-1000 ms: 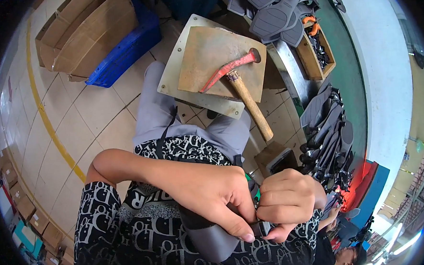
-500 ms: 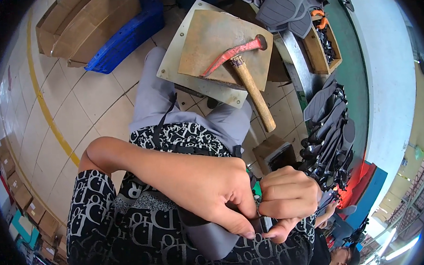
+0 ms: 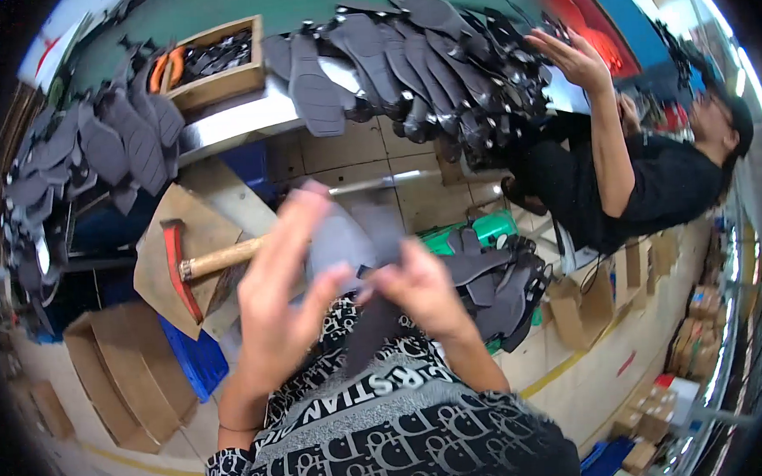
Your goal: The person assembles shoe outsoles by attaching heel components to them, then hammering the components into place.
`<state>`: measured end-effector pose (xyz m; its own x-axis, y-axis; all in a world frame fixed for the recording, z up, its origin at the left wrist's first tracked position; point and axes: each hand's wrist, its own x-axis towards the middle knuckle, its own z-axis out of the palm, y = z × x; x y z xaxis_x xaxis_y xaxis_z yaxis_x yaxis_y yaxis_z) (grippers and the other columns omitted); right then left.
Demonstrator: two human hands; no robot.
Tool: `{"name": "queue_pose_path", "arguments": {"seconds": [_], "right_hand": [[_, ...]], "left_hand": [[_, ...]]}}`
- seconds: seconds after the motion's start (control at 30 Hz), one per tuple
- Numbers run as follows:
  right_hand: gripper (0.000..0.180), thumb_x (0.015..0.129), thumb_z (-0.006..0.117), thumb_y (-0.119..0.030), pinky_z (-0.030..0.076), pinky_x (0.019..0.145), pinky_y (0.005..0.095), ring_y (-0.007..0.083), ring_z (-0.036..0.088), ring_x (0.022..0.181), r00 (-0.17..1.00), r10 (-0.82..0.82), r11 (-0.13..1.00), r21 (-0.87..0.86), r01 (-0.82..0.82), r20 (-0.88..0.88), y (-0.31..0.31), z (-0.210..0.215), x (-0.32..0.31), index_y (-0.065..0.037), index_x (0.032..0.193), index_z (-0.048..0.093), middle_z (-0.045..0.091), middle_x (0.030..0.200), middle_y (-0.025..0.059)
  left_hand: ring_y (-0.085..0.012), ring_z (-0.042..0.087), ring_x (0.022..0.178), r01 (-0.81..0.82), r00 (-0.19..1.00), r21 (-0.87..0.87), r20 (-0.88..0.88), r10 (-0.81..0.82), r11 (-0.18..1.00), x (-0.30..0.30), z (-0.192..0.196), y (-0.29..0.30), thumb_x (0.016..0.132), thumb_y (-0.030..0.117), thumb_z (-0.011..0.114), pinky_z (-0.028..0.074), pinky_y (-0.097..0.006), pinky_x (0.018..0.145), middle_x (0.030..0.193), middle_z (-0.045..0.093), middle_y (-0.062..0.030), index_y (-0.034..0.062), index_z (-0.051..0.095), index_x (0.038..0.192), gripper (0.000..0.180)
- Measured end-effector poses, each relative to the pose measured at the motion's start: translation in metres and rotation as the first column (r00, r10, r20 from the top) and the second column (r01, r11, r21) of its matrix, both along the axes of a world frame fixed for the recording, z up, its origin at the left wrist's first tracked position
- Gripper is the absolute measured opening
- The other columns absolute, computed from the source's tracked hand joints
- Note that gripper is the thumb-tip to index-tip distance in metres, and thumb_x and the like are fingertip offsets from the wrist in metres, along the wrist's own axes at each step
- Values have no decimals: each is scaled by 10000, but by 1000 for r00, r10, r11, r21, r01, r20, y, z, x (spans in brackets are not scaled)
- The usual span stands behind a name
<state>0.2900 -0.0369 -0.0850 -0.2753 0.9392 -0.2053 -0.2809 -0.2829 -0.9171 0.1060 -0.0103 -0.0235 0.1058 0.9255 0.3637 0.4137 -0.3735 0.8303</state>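
Note:
My left hand (image 3: 284,282), smeared by motion, is raised over my lap with its fingers stretched and its thumb apart. My right hand (image 3: 423,292) is closed, thumb toward the fingers, at a dark grey shoe sole (image 3: 371,338) that hangs down in front of my shirt. Blur hides the exact grip and a small black part at the fingertips. Left of my left hand, a hammer with a red head and a wooden handle (image 3: 214,261) lies on a tan board (image 3: 156,258). Its handle end disappears behind my left hand.
Grey soles with black straps (image 3: 317,90) line the bench ahead, beside a wooden box (image 3: 258,50) of small black parts. More soles (image 3: 505,296) lie at my right on something green. Cardboard boxes (image 3: 129,372) and a blue crate (image 3: 196,360) stand left. A co-worker (image 3: 670,171) raises a hand.
My view has swung to the right, bringing the bench and co-worker into the middle. My hands, earlier close together at the sole, are now apart; the left has opened and lifted away.

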Motion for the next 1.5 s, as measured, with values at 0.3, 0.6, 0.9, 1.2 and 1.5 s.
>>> {"name": "queue_pose_path", "arguments": {"seconds": [0.3,0.6,0.9,1.2,1.5], "right_hand": [[508,935,617,-351,471,887,452,432,613,1008,13,-282,819,233,524,959,-112,-115,237,75,1191,511,619,1094,309],[524,936,543,-475,470,831,477,422,608,982,-211,-40,913,122,388,977,-66,-34,206,25,1088,579,653,1041,227],[368,942,580,-353,468,747,468,412,612,864,-117,-314,934,329,142,942,-41,-34,185,13,972,594,657,921,221],[311,948,591,-269,500,701,421,332,644,791,156,-447,894,433,117,881,-7,-35,132,25,1048,596,667,899,186],[416,905,622,-364,444,927,472,342,604,1071,-113,-172,985,171,-22,978,-7,-92,152,-75,1204,595,646,1151,172]], "left_hand": [[-294,656,800,789,-300,586,632,-715,187,42,80,0,883,-4,634,556,-334,678,925,630,-264,-107,645,957,127],[-212,639,699,731,-233,611,642,-730,303,33,78,-34,897,28,602,538,-264,608,909,635,-221,-72,652,920,115],[-203,641,738,702,16,501,699,-715,506,5,72,-65,919,27,575,535,-273,670,958,639,-214,-49,658,937,114],[-321,634,838,727,55,457,705,-707,512,3,71,-80,935,-8,541,533,-392,721,1038,605,-259,-67,649,1007,142],[-226,618,862,650,271,112,890,-366,752,-9,27,-68,919,47,524,521,-349,780,1023,595,-167,-20,609,1002,136]]}}
